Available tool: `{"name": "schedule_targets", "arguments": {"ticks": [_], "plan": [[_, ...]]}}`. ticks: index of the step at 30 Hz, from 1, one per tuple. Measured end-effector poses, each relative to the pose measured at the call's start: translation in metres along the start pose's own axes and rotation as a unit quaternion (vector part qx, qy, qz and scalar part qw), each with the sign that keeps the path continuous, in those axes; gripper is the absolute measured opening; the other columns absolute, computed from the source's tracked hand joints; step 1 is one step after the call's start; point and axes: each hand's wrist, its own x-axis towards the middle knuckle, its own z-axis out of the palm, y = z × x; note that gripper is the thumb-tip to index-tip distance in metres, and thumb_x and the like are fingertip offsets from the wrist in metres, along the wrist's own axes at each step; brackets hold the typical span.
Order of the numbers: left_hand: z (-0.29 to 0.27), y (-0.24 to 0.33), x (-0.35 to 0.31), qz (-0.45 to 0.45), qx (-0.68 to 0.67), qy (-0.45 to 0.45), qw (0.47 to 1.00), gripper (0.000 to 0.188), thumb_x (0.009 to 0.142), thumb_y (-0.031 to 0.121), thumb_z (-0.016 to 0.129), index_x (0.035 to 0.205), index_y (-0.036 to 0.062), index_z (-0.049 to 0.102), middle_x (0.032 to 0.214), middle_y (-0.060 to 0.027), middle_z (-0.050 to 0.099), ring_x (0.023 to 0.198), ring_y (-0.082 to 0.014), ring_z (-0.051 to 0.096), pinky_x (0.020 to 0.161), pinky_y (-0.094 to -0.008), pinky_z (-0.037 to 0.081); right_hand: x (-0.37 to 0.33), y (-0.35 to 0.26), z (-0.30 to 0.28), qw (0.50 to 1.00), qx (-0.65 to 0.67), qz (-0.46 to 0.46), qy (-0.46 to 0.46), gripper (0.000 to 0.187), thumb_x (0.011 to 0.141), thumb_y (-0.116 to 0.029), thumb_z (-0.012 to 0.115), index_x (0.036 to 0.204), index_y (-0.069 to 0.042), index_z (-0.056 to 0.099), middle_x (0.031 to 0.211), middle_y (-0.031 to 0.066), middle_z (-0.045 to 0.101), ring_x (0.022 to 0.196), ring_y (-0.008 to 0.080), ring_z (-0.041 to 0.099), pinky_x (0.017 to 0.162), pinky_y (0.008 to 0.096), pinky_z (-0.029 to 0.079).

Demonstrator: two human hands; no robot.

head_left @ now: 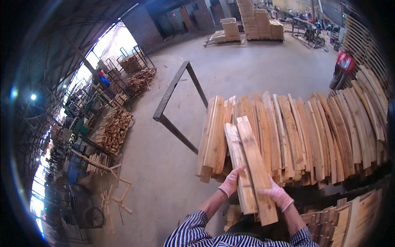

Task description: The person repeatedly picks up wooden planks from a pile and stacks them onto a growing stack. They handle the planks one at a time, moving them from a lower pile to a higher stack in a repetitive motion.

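Note:
Two long wooden boards (256, 166) lie side by side between my hands, tilted away from me above a row of stacked planks. My left hand (231, 181), in a pinkish work glove, grips the outer edge of the paler left board (239, 164). On the opposite side my right hand (278, 194), gloved alike, closes on the edge of the right board, its fingers spread along the face. Beyond and beneath the boards stands the long row of planks (306, 131), packed upright on edge. The undersides of the boards are hidden.
A dark metal frame (175, 88) stands left of the row. More planks (339, 218) lie at the lower right. Wood piles (113, 131) and machinery line the left side. A person in red (345, 64) is at the far right; stacked boards (259, 24) stand at the back.

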Motion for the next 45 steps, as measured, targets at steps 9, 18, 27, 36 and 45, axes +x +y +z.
{"name": "schedule_targets", "arguments": {"ticks": [9, 18, 27, 36, 45], "plan": [[0.097, -0.04, -0.042, 0.174, 0.176, -0.079, 0.966, 0.034, 0.091, 0.023, 0.074, 0.116, 0.0015, 0.065, 0.112, -0.0065, 0.07, 0.105, -0.0173, 0.066, 0.094, -0.0333, 0.052, -0.124, -0.046, -0.026, 0.977, -0.068, -0.17, 0.106, 0.119, 0.076, -0.029, 0.086, 0.162, -0.001, 0.008, 0.152, 0.0172, 0.045, 0.136, 0.0231, 0.048, 0.113, 0.0337, 0.039], [0.302, -0.071, -0.079, 0.275, 0.182, -0.334, 0.883, 0.065, 0.084, 0.011, 0.07, 0.141, -0.0016, 0.041, 0.11, -0.0124, 0.066, 0.093, -0.0209, 0.067, 0.086, -0.0341, 0.057, -0.284, -0.144, -0.088, 0.842, -0.137, -0.365, 0.372, 0.12, 0.071, -0.046, 0.091, 0.16, -0.005, 0.022, 0.139, 0.0154, 0.058, 0.132, 0.0222, 0.051, 0.113, 0.0365, 0.039], [0.561, -0.182, -0.133, 0.228, 0.146, -0.609, 0.746, 0.059, 0.079, 0.013, 0.069, 0.135, 0.0011, 0.051, 0.111, -0.0105, 0.066, 0.102, -0.0228, 0.066, 0.09, -0.0342, 0.054, -0.519, -0.187, -0.132, 0.704, -0.143, -0.461, 0.521, 0.121, 0.065, -0.029, 0.096, 0.16, -0.011, 0.024, 0.141, 0.0106, 0.056, 0.132, 0.0204, 0.05, 0.112, 0.036, 0.042], [0.592, -0.382, -0.138, 0.206, 0.256, -0.704, 0.63, 0.078, 0.082, 0.042, 0.084, 0.139, 0.0018, 0.05, 0.127, -0.007, 0.062, 0.115, -0.0201, 0.059, 0.101, -0.0346, 0.049, -0.579, -0.042, -0.233, 0.627, -0.175, -0.428, 0.627, 0.124, 0.066, -0.039, 0.092, 0.162, -0.014, 0.018, 0.157, 0.017, 0.041, 0.145, 0.0274, 0.038, 0.124, 0.0397, 0.03], [0.64, -0.404, -0.203, 0.148, 0.255, -0.68, 0.672, 0.063, 0.09, 0.032, 0.079, 0.14, 0.0039, 0.051, 0.121, -0.0095, 0.066, 0.103, -0.0188, 0.066, 0.091, -0.034, 0.057, -0.642, -0.047, -0.24, 0.615, -0.092, -0.508, 0.596, 0.121, 0.072, -0.04, 0.093, 0.16, -0.007, 0.016, 0.141, 0.0129, 0.055, 0.138, 0.0219, 0.044, 0.115, 0.0367, 0.039]]}}
